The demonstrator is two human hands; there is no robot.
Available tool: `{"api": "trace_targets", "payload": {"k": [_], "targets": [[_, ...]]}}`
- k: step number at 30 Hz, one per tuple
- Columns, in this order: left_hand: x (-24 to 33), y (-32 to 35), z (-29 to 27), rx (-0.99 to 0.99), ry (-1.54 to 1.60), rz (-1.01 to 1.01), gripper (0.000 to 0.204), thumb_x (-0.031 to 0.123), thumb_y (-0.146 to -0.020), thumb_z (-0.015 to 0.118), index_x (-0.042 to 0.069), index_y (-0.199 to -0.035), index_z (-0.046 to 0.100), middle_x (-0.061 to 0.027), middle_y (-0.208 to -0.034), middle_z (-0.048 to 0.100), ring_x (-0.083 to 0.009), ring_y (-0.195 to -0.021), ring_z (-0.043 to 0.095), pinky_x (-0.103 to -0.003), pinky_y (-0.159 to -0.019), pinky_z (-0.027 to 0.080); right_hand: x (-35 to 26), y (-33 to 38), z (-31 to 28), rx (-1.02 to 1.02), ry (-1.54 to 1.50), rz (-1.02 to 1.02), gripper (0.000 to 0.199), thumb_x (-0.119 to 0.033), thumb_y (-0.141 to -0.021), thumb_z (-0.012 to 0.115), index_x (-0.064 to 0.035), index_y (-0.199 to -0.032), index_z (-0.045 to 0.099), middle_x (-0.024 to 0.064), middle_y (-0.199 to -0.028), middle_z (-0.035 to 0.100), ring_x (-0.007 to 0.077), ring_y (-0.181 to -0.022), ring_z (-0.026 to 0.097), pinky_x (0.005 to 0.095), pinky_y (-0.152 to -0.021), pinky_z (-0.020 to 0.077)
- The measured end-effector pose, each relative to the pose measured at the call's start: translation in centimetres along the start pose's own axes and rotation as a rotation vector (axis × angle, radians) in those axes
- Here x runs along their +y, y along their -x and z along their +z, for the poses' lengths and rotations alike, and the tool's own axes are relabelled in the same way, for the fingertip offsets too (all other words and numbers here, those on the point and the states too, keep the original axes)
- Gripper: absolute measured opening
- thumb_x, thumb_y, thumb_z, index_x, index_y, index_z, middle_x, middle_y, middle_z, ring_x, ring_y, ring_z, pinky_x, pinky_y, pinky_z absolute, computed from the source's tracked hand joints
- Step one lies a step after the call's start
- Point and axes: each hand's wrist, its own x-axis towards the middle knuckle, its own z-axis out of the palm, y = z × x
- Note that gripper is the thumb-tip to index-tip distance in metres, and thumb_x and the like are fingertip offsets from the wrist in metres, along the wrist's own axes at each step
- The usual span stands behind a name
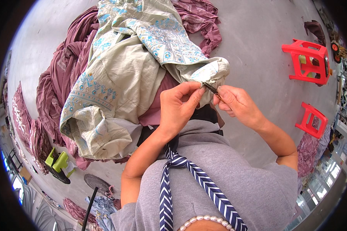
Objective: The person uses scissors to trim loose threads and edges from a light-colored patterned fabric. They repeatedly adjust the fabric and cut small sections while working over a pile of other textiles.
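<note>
A pale green garment (131, 63) with blue and orange floral embroidery lies spread in front of me, its near right end bunched up by my hands. My left hand (177, 107) pinches the edge of this bunched end between thumb and forefinger; whether a loose thread is also in the pinch is too small to tell. In my right hand (237, 102) is a pair of dark thread snips (211, 88), gripped between thumb and fingers. The blades point left and touch or nearly touch the left fingertips.
Mauve cloth (61, 73) is heaped under and left of the garment, with more mauve cloth (200, 23) beyond it. Two red plastic stools (310, 63) (313, 120) stand on the grey floor at right. A green stool (58, 161) sits at lower left, near a round dark base (96, 183).
</note>
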Motion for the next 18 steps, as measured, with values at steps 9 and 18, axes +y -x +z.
{"api": "trace_targets", "payload": {"k": [9, 18], "targets": [[0.5, 0.3, 0.0, -0.016, -0.091, -0.014, 0.016, 0.005, -0.085, 0.066, -0.005, -0.097, 0.065, -0.0003, -0.08, 0.063, -0.0028, -0.07, 0.053, -0.016, -0.059, 0.042, 1.2, -0.6, 0.2, 0.032, 0.018, -0.014, 0.036, -0.032, -0.097, 0.047, -0.002, -0.08, 0.055, -0.0033, -0.069, 0.047, 0.004, -0.063, 0.04, 0.019, -0.056, 0.0357], [0.0, 0.0, -0.2, -0.003, -0.156, 0.029, 0.012, 0.005, -0.082, 0.066, -0.003, -0.091, 0.066, -0.0057, -0.068, 0.064, -0.0054, -0.06, 0.055, -0.022, -0.054, 0.045, -0.7, -1.5, 0.0, 0.335, 0.565, -0.56, 0.023, -0.013, -0.079, 0.069, -0.0008, -0.097, 0.06, 0.0043, -0.074, 0.06, 0.008, -0.059, 0.053, 0.0237, -0.052, 0.0423]]}}
